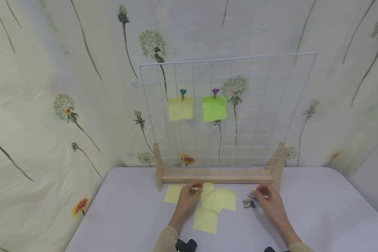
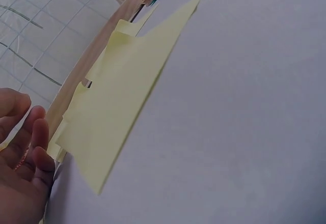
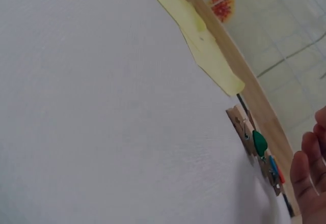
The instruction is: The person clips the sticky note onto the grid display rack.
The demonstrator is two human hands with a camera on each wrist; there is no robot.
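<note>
Over the pale yellow sticky notes (image 1: 204, 219) is my left hand (image 1: 189, 197), fingers loosely bent; in the left wrist view nothing shows between them. My right hand (image 1: 271, 203) hovers by a small pile of wooden clothespins (image 1: 248, 203) with coloured hearts, its thumb and forefinger close to a yellow one (image 1: 254, 190). In the right wrist view the visible fingers (image 3: 305, 183) are bent and stand apart from the green-heart clothespin (image 3: 260, 142); the thumb tip is out of frame.
A white wire grid (image 1: 255, 120) stands behind the hands in a wooden base (image 1: 217, 179). Clipped on it are a yellow note (image 1: 180, 109) under a teal-heart clothespin and a green note (image 1: 214, 110) under a purple-heart one. A flowered curtain (image 1: 91, 140) hangs behind the white table (image 1: 126, 217).
</note>
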